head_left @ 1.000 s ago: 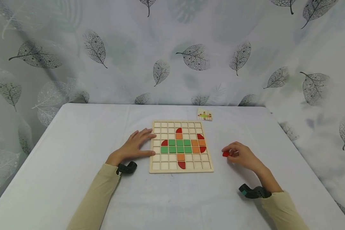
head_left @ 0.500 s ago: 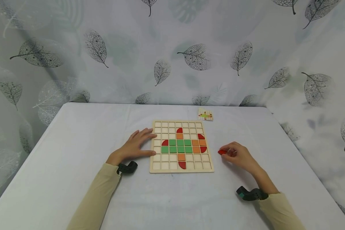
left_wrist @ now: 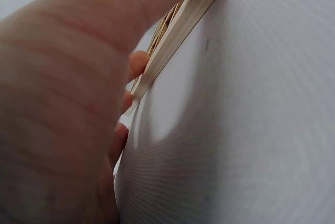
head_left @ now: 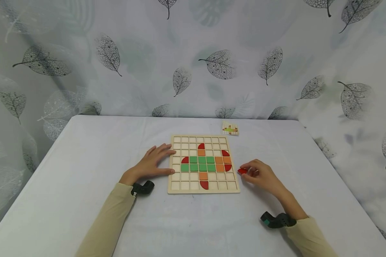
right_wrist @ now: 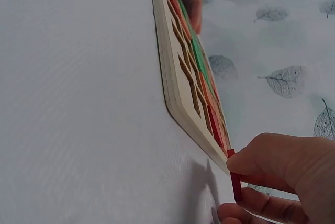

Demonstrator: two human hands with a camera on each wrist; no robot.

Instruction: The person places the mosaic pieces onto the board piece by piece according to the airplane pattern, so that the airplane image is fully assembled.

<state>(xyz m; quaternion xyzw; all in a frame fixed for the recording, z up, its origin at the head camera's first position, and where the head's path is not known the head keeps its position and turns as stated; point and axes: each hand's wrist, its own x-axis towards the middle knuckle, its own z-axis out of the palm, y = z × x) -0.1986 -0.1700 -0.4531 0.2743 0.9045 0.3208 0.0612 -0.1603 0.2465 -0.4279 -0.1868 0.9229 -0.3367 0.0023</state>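
Note:
A pale wooden grid board (head_left: 186, 181) lies on the white table, with green squares (head_left: 202, 163), orange squares (head_left: 203, 176) and red quarter-round tiles (head_left: 204, 185) set in its cells. My left hand (head_left: 151, 164) rests at the board's left edge, fingers and thumb spread and touching the frame. Just off the right edge, my right hand (head_left: 260, 175) pinches a red tile (head_left: 242, 171) between thumb and fingers. In the right wrist view that red tile (right_wrist: 235, 176) is seen edge-on, close beside the board's corner.
A small printed card (head_left: 229, 129) with a coloured grid pattern lies behind the board's far right corner. White cloth covers the table (head_left: 83, 160). A leaf-print curtain (head_left: 141, 57) hangs behind and at the sides.
My right hand has moved left with the red tile, from well to the right of the board to right beside its edge. The left hand stays in place.

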